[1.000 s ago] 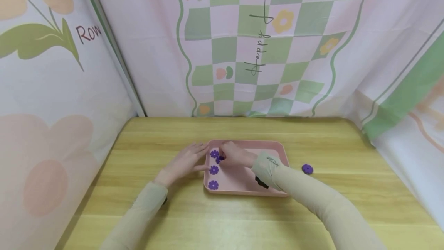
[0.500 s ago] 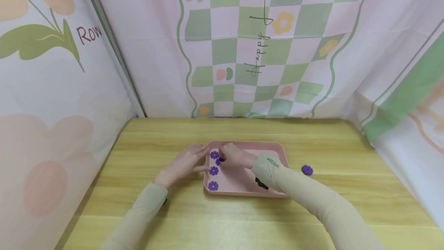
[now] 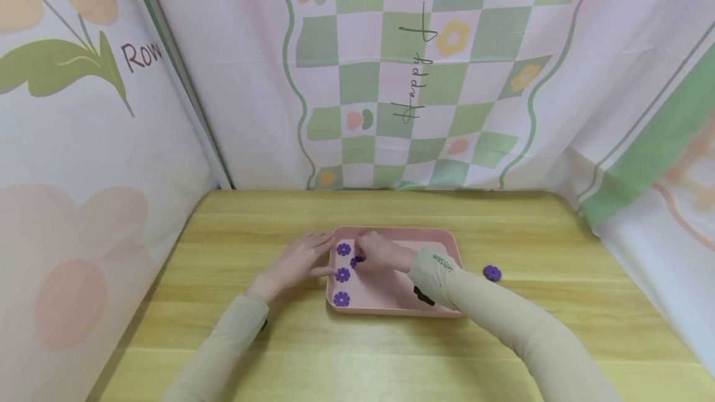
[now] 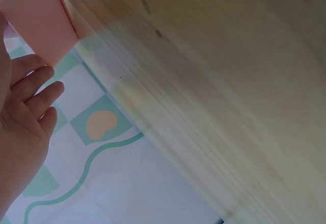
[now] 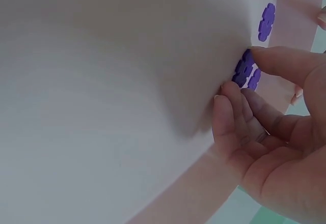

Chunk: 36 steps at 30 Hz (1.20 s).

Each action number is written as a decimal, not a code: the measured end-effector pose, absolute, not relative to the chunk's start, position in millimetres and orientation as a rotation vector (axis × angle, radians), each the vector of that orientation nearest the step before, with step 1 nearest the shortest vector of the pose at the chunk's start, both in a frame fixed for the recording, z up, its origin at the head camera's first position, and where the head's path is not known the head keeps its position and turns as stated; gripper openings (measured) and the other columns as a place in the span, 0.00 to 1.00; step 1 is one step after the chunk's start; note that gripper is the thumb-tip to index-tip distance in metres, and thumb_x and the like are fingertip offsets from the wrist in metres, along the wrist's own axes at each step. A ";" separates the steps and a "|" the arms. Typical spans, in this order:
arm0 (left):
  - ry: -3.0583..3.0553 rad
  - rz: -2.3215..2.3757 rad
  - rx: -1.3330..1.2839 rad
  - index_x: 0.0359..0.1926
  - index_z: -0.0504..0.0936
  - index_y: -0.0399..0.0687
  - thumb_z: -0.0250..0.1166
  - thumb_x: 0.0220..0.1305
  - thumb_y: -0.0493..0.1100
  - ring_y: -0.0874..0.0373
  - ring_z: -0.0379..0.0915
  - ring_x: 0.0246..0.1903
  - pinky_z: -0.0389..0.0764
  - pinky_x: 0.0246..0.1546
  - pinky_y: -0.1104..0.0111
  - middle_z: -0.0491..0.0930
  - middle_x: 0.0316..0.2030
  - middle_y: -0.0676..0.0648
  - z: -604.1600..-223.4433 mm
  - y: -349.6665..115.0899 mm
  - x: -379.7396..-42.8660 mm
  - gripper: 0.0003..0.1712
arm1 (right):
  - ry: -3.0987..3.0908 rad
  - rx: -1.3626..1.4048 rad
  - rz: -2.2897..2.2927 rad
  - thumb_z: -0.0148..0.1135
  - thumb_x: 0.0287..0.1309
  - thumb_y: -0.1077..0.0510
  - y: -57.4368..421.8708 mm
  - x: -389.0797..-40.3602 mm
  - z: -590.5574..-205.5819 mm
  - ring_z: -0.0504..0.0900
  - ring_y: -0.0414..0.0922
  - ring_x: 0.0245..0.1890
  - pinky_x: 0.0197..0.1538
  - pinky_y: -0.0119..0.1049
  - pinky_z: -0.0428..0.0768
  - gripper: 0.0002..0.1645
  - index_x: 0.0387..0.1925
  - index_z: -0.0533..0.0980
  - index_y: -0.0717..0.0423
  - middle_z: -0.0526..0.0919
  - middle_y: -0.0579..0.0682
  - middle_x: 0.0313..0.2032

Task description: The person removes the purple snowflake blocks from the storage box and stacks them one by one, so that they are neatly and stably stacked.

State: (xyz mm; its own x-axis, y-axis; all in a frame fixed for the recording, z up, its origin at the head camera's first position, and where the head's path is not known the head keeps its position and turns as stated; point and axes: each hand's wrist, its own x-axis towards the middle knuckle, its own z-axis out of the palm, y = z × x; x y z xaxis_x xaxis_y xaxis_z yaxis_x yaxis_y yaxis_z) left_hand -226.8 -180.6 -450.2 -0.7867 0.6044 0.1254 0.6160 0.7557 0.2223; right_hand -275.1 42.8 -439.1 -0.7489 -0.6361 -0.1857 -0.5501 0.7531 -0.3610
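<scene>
Inside a shallow pink tray [image 3: 385, 295], my right hand [image 3: 381, 253] pinches a purple notched disc [image 5: 244, 68] between thumb and fingers, close over the tray floor. In the head view that disc is mostly covered by the fingers. Three more such discs line the tray's left side: a rear disc [image 3: 343, 249], a middle disc [image 3: 342, 275] and a front disc [image 3: 341, 299]. My left hand [image 3: 296, 262] lies at the tray's left rim with fingers extended, fingertips touching the pink wall [image 4: 43, 25].
Right of the tray, another purple disc [image 3: 492, 273] lies on the wooden table [image 3: 268, 352], perhaps with one more beneath it. Printed curtains [image 3: 402, 79] hang behind the table's back edge and along both sides.
My right hand and its disc have shifted slightly right and nearer, away from the rear disc. My left hand keeps its place at the rim.
</scene>
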 end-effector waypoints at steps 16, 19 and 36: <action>-2.883 -0.386 -1.010 0.71 0.65 0.38 0.62 0.65 0.60 0.39 0.59 0.72 0.58 0.76 0.45 0.64 0.71 0.36 -452.4 -181.8 -228.3 0.42 | 2.663 -0.921 -0.436 0.71 0.53 0.63 40.3 -270.5 -437.4 0.78 0.41 0.30 0.38 0.33 0.83 0.10 0.37 0.79 0.58 0.81 0.49 0.31; -2.883 -0.385 -1.006 0.71 0.65 0.39 0.62 0.65 0.60 0.39 0.60 0.72 0.58 0.76 0.45 0.64 0.71 0.36 -452.9 -182.0 -228.2 0.42 | 2.660 -0.891 -0.452 0.72 0.52 0.63 39.5 -269.4 -437.0 0.79 0.42 0.33 0.42 0.34 0.85 0.11 0.38 0.78 0.58 0.81 0.50 0.34; -2.904 -0.396 -0.994 0.71 0.65 0.38 0.62 0.65 0.60 0.39 0.59 0.73 0.58 0.76 0.44 0.64 0.71 0.36 -451.6 -181.6 -227.0 0.42 | 2.651 -0.879 -0.464 0.76 0.46 0.63 40.0 -270.4 -437.9 0.83 0.43 0.33 0.42 0.34 0.88 0.15 0.38 0.81 0.61 0.86 0.53 0.34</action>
State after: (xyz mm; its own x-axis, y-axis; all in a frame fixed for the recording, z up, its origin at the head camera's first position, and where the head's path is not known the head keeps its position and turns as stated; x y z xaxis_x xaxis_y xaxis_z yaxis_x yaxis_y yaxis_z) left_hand -227.0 -181.6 -451.6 -0.7929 0.5962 0.1258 0.6081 0.7613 0.2251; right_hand -270.4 40.0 -437.9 -0.7641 -0.6175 -0.1870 -0.5172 0.7594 -0.3947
